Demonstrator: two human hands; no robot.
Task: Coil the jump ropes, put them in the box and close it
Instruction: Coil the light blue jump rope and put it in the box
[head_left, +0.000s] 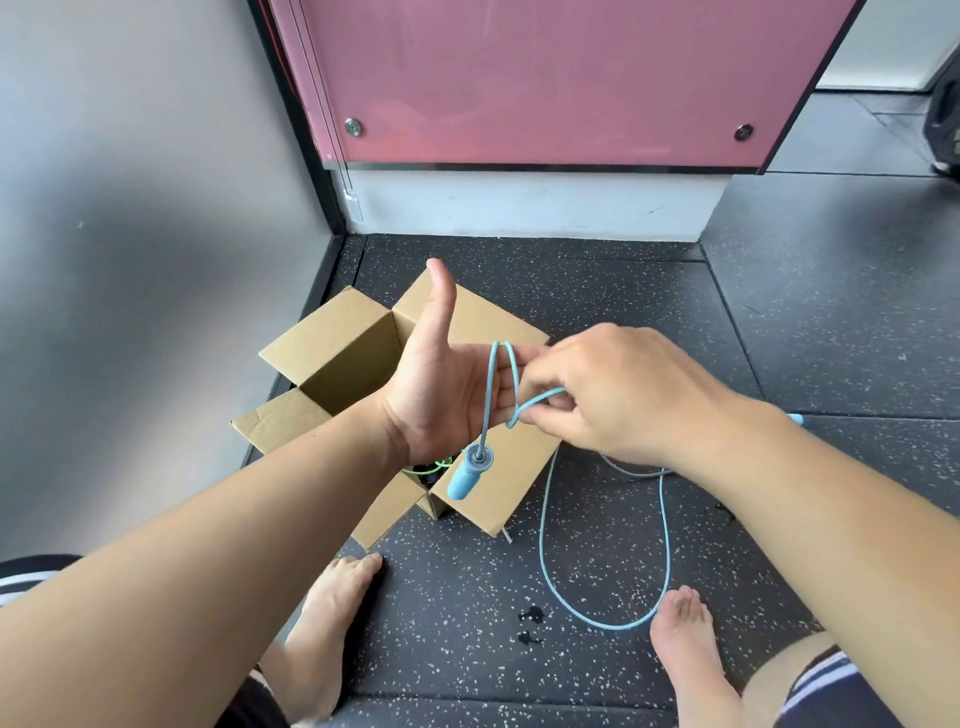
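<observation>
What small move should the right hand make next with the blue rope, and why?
Probably the right hand should carry the blue rope once more around the open left hand: only about two turns sit there, while a long slack loop lies on the floor.

No text, label, brand, number or sign can be read anywhere in the view. The flaps and walls of the plain brown cardboard box (358, 353) that face the camera show bare board. The dark round disc (946, 122) cut off by the right edge carries a small pale mark, too blurred to read.
</observation>
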